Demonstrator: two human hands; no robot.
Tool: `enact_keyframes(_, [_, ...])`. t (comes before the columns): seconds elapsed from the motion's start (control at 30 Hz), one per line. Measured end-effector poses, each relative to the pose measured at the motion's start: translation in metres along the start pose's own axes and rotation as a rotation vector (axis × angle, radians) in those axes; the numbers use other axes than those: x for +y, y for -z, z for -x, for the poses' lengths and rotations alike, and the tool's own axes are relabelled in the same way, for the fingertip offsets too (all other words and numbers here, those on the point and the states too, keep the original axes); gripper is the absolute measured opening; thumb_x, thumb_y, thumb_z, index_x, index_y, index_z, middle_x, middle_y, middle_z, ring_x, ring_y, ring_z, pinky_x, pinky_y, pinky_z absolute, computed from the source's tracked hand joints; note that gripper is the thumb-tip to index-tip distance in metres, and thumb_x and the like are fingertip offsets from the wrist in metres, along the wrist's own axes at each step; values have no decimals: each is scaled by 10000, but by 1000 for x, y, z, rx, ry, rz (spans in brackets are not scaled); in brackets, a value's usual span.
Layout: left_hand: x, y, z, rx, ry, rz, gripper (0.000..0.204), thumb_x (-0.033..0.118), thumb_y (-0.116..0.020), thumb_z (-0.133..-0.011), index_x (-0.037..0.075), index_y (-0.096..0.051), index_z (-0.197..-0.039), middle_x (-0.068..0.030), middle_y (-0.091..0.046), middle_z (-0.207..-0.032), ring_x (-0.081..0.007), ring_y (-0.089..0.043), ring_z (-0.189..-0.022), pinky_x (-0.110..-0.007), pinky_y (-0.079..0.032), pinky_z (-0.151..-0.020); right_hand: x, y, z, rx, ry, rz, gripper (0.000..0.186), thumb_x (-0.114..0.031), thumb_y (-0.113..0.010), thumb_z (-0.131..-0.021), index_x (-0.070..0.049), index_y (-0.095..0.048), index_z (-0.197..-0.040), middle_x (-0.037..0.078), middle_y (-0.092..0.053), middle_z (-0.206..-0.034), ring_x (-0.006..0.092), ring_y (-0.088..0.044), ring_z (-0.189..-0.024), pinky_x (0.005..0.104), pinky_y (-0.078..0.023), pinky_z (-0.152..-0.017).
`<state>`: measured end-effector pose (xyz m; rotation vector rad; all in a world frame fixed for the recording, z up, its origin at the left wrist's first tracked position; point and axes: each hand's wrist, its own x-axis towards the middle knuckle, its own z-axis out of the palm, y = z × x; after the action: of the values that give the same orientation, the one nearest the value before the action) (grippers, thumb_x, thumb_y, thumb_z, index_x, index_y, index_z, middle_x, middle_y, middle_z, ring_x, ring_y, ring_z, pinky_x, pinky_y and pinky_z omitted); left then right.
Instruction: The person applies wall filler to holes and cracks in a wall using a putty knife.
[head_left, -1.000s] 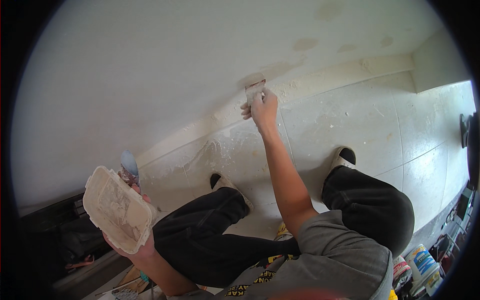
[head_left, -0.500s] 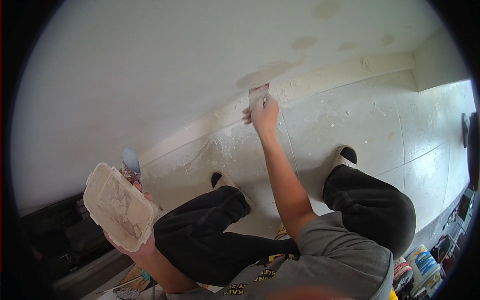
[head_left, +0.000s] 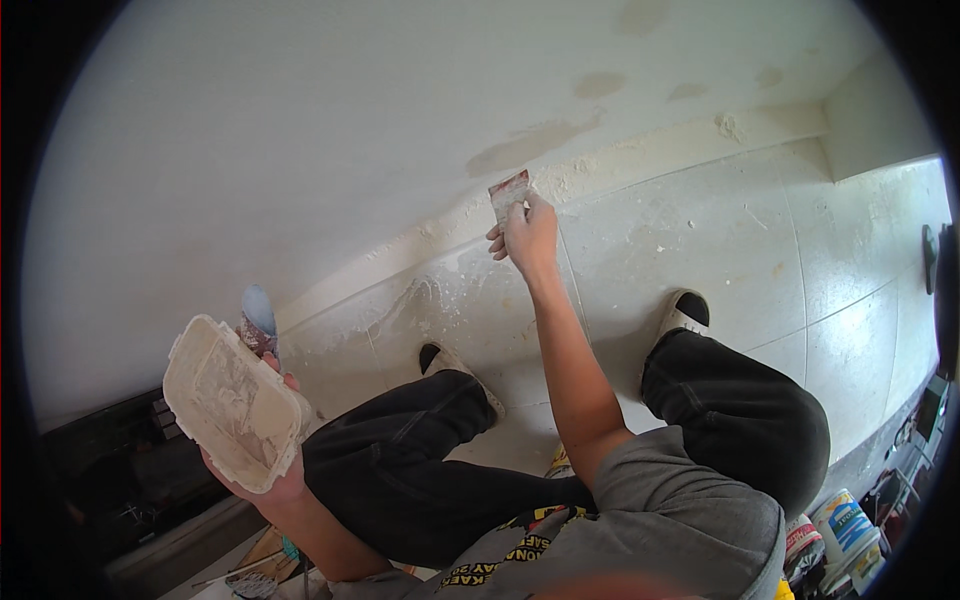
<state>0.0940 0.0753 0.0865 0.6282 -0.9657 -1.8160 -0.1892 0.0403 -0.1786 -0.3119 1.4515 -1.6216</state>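
Note:
My right hand [head_left: 528, 235] is closed around a small putty knife [head_left: 509, 199], its flat blade smeared with pale filler and reddish at the tip. The blade is close to the foot of the white wall [head_left: 300, 130], just below a long damp-looking filler patch [head_left: 530, 147]; contact cannot be made out. At the lower left my left hand [head_left: 270, 482] grips a tilted white plastic tub [head_left: 190, 350] from beneath, with whitish paste [head_left: 238, 400] coating its inside. A second scraper [head_left: 258, 315] with a stained, rounded end sticks out beside the tub, near my left fingers.
Several beige patches mark the wall, one of them a round patch [head_left: 599, 85]. Pale crumbs and smears lie on the tiled floor [head_left: 690, 240] and ledge. Paint buckets [head_left: 843, 525] stand at the lower right. A dark piece of furniture [head_left: 120, 470] is at the left.
My right hand and the putty knife have shifted slightly down, away from the filler patch. The tub in my left hand has moved slightly up and left.

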Motion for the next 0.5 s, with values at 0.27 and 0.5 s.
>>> enact_keyframes(0.27, [0, -3, -3, 138, -31, -35, 673, 418, -485, -983, 67, -301, -1526, -226, -399, -1485, -446, -451, -1305, -597, -350, -1084, 10, 6, -3, -9, -39, -7, 253, -65, -375, -954, 90, -569, -1003, 163, -633, -619, 179, -595, -425, 288, -474, -362])
enact_keyframes(0.5, [11, 15, 5, 225, -61, -3, 700, 431, -505, -978, 71, -283, -1536, -229, -358, -1519, -435, -360, -1392, -593, -257, -1161, 16, 9, -11, -9, -46, -14, 263, -101, -403, -983, 81, -584, -1042, 164, -639, -627, 167, -586, -424, 283, -471, -363])
